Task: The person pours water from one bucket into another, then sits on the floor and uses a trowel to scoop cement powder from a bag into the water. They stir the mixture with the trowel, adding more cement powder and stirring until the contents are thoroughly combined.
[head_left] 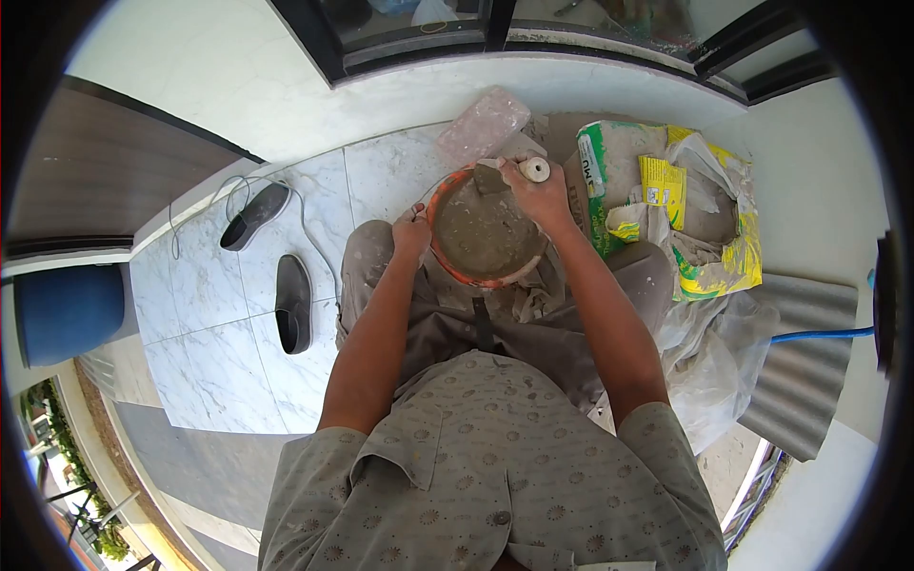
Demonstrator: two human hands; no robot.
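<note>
While left hand (411,231) grips bowl (440,252) rim, right hand (545,195) clasps trowel (492,179) handle, blade seemingly part-buried in mix (484,238).

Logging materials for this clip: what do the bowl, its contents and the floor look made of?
Bowl: probably plastic or rubber, going by its dull orange rim, smeared grey. Contents: wet cement-like paste, matte grey and smooth, a trowel blade in it. Floor: glossy white tiles with grey veining, marble or a marble-look ceramic; joints show.
</note>
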